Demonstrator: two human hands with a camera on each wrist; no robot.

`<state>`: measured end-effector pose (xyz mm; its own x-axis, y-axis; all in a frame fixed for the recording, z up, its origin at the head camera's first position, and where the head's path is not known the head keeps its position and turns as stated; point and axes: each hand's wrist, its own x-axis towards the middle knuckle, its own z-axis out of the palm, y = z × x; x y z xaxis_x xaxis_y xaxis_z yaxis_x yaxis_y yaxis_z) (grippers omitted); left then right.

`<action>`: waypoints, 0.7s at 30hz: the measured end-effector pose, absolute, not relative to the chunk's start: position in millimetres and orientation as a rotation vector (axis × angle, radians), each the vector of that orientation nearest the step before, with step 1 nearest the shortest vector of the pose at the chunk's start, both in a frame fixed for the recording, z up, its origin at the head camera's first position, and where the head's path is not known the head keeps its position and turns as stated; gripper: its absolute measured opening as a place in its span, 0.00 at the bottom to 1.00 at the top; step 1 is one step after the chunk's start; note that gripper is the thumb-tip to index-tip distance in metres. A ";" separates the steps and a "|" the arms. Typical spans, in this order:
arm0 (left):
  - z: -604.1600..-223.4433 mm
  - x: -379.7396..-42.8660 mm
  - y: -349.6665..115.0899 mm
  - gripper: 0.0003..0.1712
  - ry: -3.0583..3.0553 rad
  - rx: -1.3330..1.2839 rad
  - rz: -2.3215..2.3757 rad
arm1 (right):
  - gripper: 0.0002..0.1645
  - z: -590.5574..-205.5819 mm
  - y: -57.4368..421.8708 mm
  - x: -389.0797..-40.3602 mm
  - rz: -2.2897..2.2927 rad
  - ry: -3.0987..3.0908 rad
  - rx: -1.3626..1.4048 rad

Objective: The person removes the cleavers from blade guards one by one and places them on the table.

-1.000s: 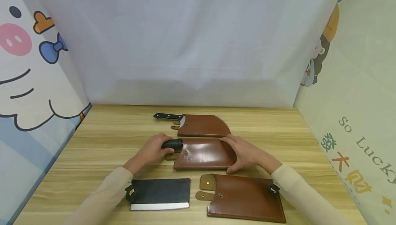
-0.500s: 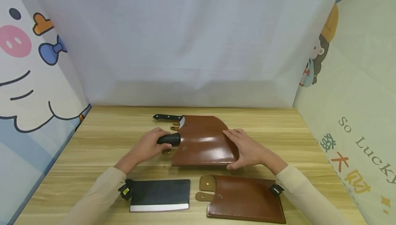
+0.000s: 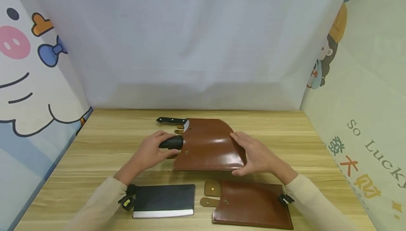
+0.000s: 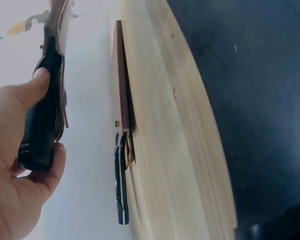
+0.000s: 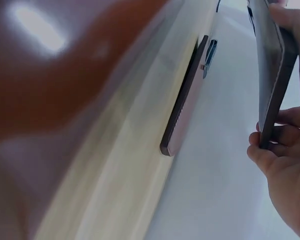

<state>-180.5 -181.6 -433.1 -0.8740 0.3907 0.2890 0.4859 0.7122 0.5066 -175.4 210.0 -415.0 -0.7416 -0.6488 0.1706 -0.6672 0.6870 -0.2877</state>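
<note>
A brown leather knife sheath (image 3: 209, 155) is held between both hands, with a black knife handle (image 3: 172, 142) sticking out of its left end. My left hand (image 3: 146, 155) grips that handle, thumb on one side and fingers on the other, as the left wrist view also shows. At the other end my right hand (image 3: 255, 153) pinches the sheath's edge, thumb below and fingers above. Both wrist views show this sheath (image 5: 270, 60) raised off the table. The blade inside is hidden.
Behind lies another sheathed knife (image 3: 206, 127) with a black riveted handle. Nearer me are a dark cleaver blade (image 3: 163, 197) with a bright edge and a brown sheath (image 3: 253, 202) with undone straps. A white cloth (image 3: 203, 47) hangs behind the wooden table (image 3: 111, 146).
Both hands have lifted the sheathed knife off the table and shifted it slightly left. In the head view it now overlaps the sheath behind. The other things on the table lie still.
</note>
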 end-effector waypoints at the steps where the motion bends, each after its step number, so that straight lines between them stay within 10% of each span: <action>1: -433.7 -180.5 -181.0 0.31 -2.736 -0.711 -0.877 | 0.74 -416.4 210.1 -175.1 0.520 -2.833 1.103; 21: -449.3 -177.6 -180.5 0.26 -2.670 -0.718 -0.816 | 0.74 -426.5 209.9 -174.0 0.492 -2.867 1.143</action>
